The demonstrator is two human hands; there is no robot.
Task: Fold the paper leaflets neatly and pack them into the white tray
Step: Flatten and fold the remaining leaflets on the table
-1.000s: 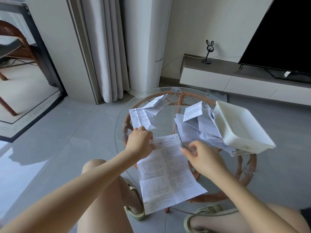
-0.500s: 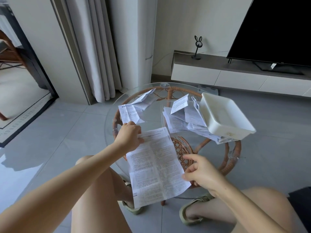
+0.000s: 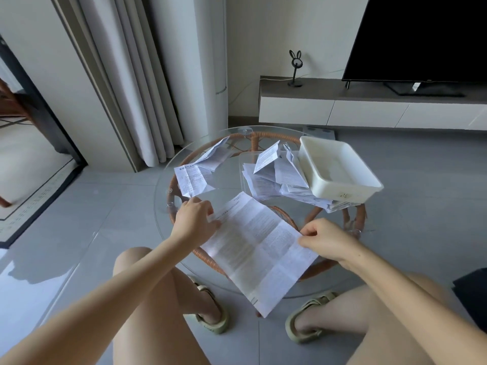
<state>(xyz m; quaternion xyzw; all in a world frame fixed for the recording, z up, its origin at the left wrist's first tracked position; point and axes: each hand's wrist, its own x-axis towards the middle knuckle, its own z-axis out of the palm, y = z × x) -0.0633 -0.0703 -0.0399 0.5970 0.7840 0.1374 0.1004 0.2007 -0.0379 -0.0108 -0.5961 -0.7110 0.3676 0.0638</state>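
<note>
The open leaflet (image 3: 258, 248) at centre frame is pinched at its right edge by the right hand (image 3: 326, 239) and, apparently, at its left by the left hand (image 3: 193, 223). A skewed crease is risked if the edges are mismatched on the slick glass bench (image 3: 226, 185).

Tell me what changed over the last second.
The right hand slid from the far corner of the big leaflet along its right edge towards the person and now pinches that edge. The left hand kept its grip on the far left corner; the white tray and the other leaflets stayed put.
</note>
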